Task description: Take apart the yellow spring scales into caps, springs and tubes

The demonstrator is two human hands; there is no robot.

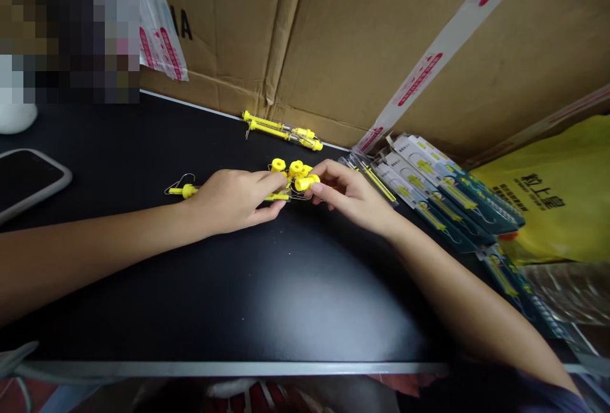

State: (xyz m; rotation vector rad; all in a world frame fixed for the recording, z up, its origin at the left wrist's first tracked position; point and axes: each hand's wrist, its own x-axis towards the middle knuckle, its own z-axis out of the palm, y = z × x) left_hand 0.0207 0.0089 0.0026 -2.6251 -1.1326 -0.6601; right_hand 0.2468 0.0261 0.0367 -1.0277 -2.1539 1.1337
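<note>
In the head view my left hand is closed around a slim clear tube with yellow parts inside. A yellow collar and a bent wire hook stick out on its left side. My right hand pinches a yellow cap between thumb and fingers, close to the tube's right end. Whether cap and tube touch is unclear. Several more yellow caps with wire hooks lie just behind my fingertips, partly hidden by them.
Two similar yellow tubes with hooks lie by the large cardboard box. Printed packages are stacked at right, beside a yellow bag. Clear-wrapped yellow rods lie near my right hand. A phone rests at left.
</note>
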